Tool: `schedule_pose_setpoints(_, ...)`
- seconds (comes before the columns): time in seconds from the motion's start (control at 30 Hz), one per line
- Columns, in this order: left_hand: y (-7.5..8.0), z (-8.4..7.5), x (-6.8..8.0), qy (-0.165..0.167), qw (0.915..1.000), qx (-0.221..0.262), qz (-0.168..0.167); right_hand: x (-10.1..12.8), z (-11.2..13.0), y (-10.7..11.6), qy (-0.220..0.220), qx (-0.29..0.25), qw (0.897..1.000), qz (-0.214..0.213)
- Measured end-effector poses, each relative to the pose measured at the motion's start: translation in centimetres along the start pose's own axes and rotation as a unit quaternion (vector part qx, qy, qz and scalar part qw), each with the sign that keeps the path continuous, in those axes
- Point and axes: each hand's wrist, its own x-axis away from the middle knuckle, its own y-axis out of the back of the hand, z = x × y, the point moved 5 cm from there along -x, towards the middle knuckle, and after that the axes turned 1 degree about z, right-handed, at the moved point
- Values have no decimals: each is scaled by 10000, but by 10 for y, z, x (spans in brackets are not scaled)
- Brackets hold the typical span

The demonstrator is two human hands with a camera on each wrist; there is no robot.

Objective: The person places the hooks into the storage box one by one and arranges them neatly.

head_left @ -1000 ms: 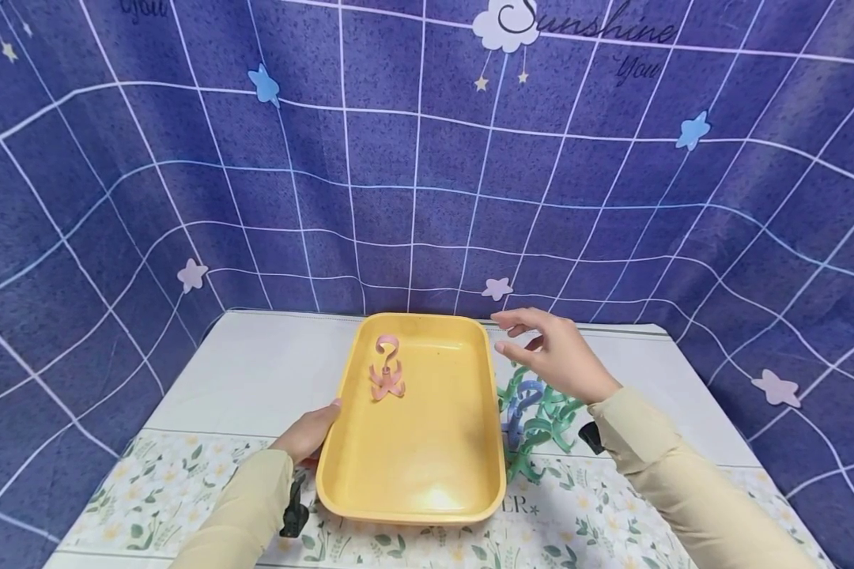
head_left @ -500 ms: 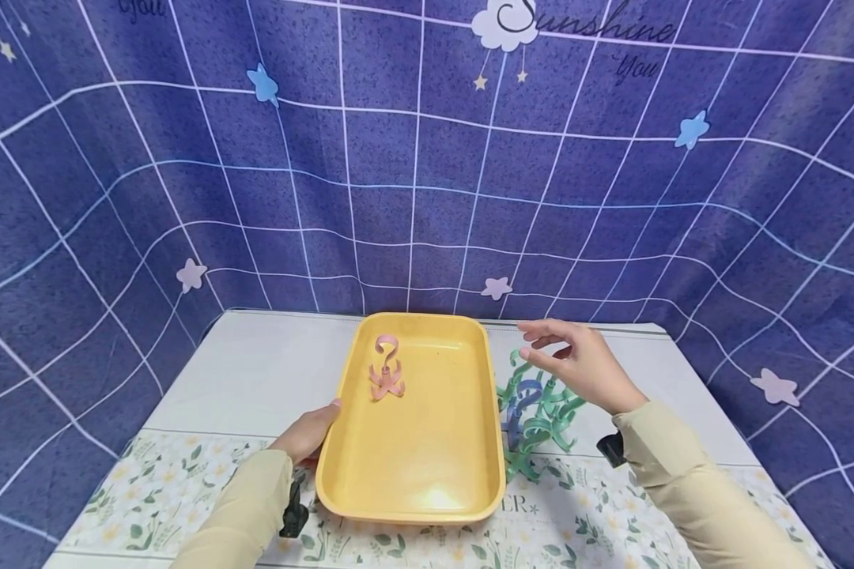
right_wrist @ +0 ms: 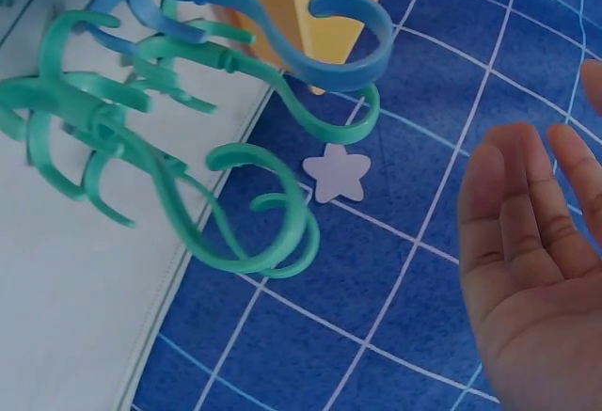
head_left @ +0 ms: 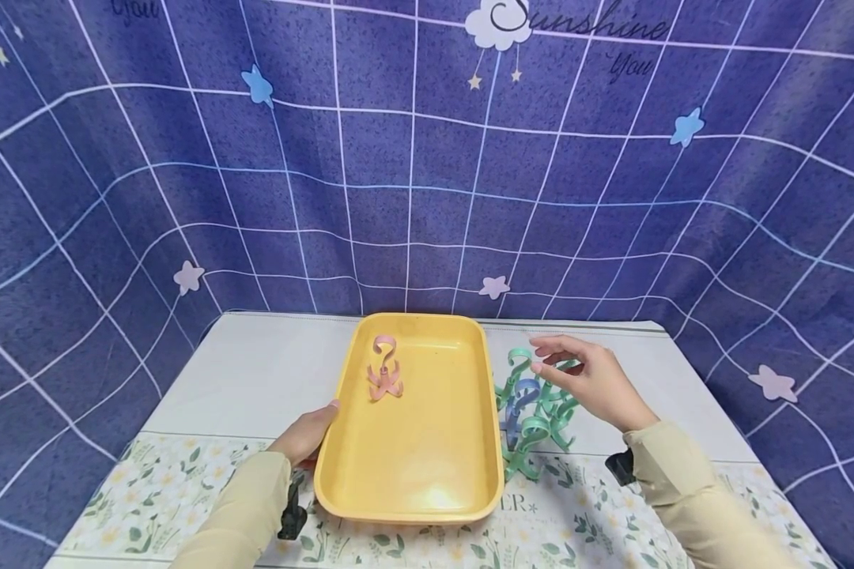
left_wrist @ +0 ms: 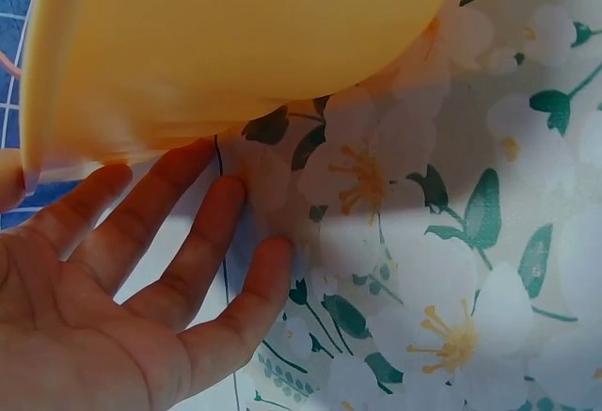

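Right hand (head_left: 592, 379) is dropping from above the tray (head_left: 427, 482) toward the hooks (head_left: 534, 403) beside it on the bench, fingers loose and empty; left hand (head_left: 306, 433) is steadying the rim flat-fingered, so pinching one hook's stem should avoid tangles.

left hand (head_left: 306, 433) low and flat, fingers straight, thumb up, right hand (head_left: 592, 379) raised, fingers relaxed and spread, both forearms in beige sleeves (head_left: 245, 514)
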Motion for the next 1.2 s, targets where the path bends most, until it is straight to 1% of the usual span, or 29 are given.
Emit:
schedule_pose_setpoints(0.27, 0, 2, -2, -56, 10000, -3, 19, 10, -12, -3, -96, -55, 9999, 32)
schedule_pose_setpoints(0.47, 1, 5, -2, -35, 10000, -3, -4, 19, -17, -8, -188, -141, 9995, 205)
schedule_pose_setpoints(0.63, 1, 2, 0, -12, 10000, -10, -1, 27, -21, -11, -257, -220, 9989, 322)
schedule_pose_setpoints(0.87, 0, -2, 4, -13, 10000, 80, 11, 36, -27, -18, -226, -342, 9980, 481)
schedule_pose_setpoints(1.2, 0, -1, 1, 29, 10000, -51, 14, 45, -33, -26, -152, -267, 9974, 652)
